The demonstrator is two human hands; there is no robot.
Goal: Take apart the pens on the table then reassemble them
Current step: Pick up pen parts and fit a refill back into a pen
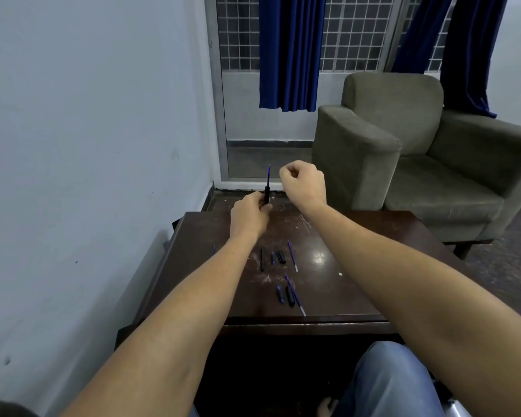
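Left grip (248, 216) is curled round a black pen barrel (266, 195), held upright over the bench's (343, 284) far edge, blue refill (268, 176) poking out the top. Right grip (303, 183) is curled tight just beside it, can't tell if anything's inside. Loose pen parts (290, 296) lie on the bench between the forearms.

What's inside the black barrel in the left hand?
A blue refill stands out of the top of the black barrel gripped by the left hand. How deep it sits is hidden by the barrel wall and that hand.
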